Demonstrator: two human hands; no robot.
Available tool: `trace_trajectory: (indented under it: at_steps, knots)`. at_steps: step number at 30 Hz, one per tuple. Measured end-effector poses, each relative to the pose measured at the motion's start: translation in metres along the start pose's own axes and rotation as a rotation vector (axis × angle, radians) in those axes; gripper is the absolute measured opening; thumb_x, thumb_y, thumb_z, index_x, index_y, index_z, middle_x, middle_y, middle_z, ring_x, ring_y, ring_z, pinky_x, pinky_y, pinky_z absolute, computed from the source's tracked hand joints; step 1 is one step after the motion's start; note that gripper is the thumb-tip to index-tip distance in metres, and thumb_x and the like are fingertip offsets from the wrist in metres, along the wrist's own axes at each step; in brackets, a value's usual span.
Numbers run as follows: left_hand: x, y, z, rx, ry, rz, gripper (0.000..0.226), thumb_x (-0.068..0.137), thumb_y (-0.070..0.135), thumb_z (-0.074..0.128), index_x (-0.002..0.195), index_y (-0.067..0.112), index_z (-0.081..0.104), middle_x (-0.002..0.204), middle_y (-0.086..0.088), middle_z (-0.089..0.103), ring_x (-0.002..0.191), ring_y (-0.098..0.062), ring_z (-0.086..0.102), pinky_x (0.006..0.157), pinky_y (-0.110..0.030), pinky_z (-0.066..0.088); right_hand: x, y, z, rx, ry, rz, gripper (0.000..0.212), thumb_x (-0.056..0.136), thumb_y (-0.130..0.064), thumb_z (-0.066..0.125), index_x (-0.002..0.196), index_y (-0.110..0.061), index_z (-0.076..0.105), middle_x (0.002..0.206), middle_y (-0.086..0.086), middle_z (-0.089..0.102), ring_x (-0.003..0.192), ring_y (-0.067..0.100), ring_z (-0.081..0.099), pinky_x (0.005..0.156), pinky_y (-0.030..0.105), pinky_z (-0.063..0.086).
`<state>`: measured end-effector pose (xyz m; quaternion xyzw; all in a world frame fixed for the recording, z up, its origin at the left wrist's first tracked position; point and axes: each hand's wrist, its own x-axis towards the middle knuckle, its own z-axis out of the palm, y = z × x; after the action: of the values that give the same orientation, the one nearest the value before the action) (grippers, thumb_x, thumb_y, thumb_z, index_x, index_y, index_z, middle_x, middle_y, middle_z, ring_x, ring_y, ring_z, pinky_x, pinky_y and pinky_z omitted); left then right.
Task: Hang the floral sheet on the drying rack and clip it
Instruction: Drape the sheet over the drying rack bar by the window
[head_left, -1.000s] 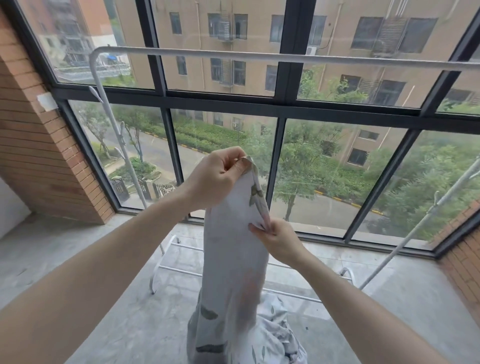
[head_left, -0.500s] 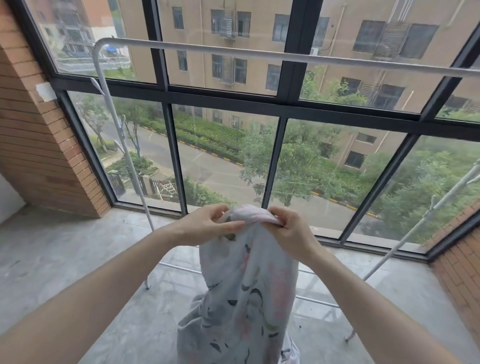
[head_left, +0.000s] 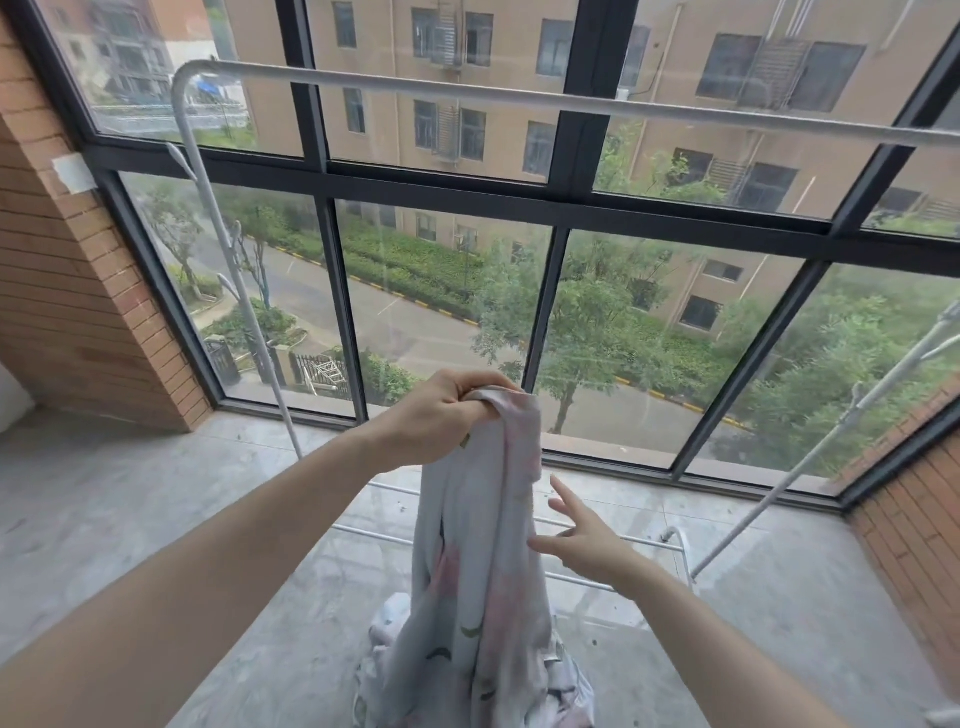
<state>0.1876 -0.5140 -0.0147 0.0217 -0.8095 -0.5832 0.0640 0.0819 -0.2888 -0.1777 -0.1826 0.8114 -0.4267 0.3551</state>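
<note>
- head view, from the left: the drying rack (head_left: 519, 96) has a white upright at 10 o'clock and its top bar running across toward 2 o'clock, bare, well above the hands.
- left hand (head_left: 441, 415), centre frame, has its fingers curled tight round a bunched top edge of the floral sheet (head_left: 483, 571).
- risk, as i judge it: gripped in a bunch, the sheet could go over the bar twisted, and its lower part piled on the concrete floor (head_left: 156, 493) at 6 o'clock could drag or pick up dirt.
- sheet looks pale, thin, limp, with pink and dark leaf prints.
- right hand (head_left: 582, 540), at 5 o'clock, is spread and empty, fingertips just beside the cloth.
</note>
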Motion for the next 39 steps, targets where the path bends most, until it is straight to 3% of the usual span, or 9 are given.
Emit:
trace_trajectory:
  at_steps: [6,11,15,17,25,28,32,35,39]
  knots:
    - [-0.003,0.002,-0.016,-0.015,-0.017,0.036,0.025,0.093,0.021,0.057,0.101,0.031,0.079,0.088,-0.004,0.065,0.079,-0.019,0.05,0.062,-0.031,0.037,0.022,-0.005,0.013,-0.141,0.093,-0.085,0.064,0.092,-0.045,0.073,0.15,-0.032,0.05,0.11,-0.011,0.072,0.077,0.002,0.063,0.085,0.032,0.053]
    - [-0.007,0.01,-0.026,-0.022,0.005,0.05,0.028,0.098,0.015,0.061,0.098,0.035,0.08,0.092,0.008,0.074,0.087,-0.008,0.06,0.068,-0.023,0.044,0.038,-0.022,0.014,-0.179,0.09,-0.085,0.077,0.094,-0.018,0.068,0.157,-0.041,0.029,0.137,-0.014,0.049,0.078,0.015,0.063,0.057,0.017,0.047]
    - [-0.004,0.031,-0.031,0.022,0.045,0.103,0.031,0.1,0.009,0.059,0.095,0.034,0.077,0.081,0.014,0.07,0.08,-0.014,0.054,0.059,-0.024,0.041,0.045,-0.032,0.036,-0.213,0.087,-0.126,0.012,0.089,-0.015,0.067,0.09,-0.027,0.071,0.086,-0.014,0.072,0.072,0.006,0.064,0.069,0.024,0.055]
    - [-0.007,0.039,-0.043,0.062,0.069,0.138,0.025,0.097,0.016,0.059,0.097,0.034,0.077,0.081,0.005,0.068,0.078,-0.018,0.051,0.059,-0.03,0.038,0.049,-0.029,0.033,-0.15,0.113,-0.114,0.03,0.094,-0.015,0.063,0.065,-0.023,0.064,0.06,-0.016,0.064,0.063,0.002,0.057,0.059,0.018,0.044]
    - [-0.029,-0.035,-0.136,0.533,0.282,-0.139,0.018,0.099,0.011,0.059,0.088,0.006,0.071,0.076,-0.015,0.06,0.064,-0.018,0.059,0.065,-0.05,0.061,0.037,-0.144,-0.087,0.548,0.558,-0.265,0.025,0.109,-0.014,0.044,0.097,-0.023,0.064,0.098,0.0,0.067,0.098,0.024,0.061,0.086,0.043,0.054]
    - [-0.023,-0.059,-0.14,0.621,0.235,-0.281,0.015,0.096,0.015,0.061,0.09,0.006,0.071,0.091,-0.014,0.066,0.081,-0.024,0.069,0.074,-0.05,0.062,0.019,-0.208,-0.094,0.497,0.5,-0.462,0.024,0.109,-0.018,0.049,0.095,-0.022,0.068,0.088,0.0,0.067,0.078,0.017,0.057,0.067,0.03,0.048]
    - [-0.012,-0.02,-0.109,0.556,0.079,-0.254,0.034,0.086,0.031,0.081,0.116,0.035,0.067,0.109,0.015,0.066,0.096,0.001,0.063,0.079,-0.015,0.051,-0.006,-0.258,-0.069,0.259,0.338,-0.65,0.021,0.103,-0.029,0.062,0.086,-0.02,0.071,0.069,-0.006,0.066,0.061,0.009,0.055,0.051,0.022,0.042]
    - [0.004,0.024,-0.079,0.308,0.085,-0.043,0.061,0.082,0.037,0.088,0.132,0.041,0.054,0.12,0.02,0.062,0.105,0.002,0.063,0.086,-0.022,0.056,-0.006,-0.26,-0.051,0.079,0.277,-0.677,0.033,0.097,-0.037,0.07,0.081,-0.008,0.066,0.064,0.0,0.06,0.059,0.014,0.048,0.049,0.027,0.033]
    - [0.024,0.041,-0.074,0.293,0.156,0.027,0.02,0.095,0.033,0.075,0.113,0.025,0.07,0.099,0.002,0.073,0.084,-0.011,0.07,0.074,-0.035,0.059,-0.009,-0.246,-0.041,0.109,0.262,-0.647,0.027,0.095,-0.033,0.074,0.076,-0.014,0.069,0.063,-0.003,0.063,0.057,0.01,0.052,0.048,0.024,0.037]
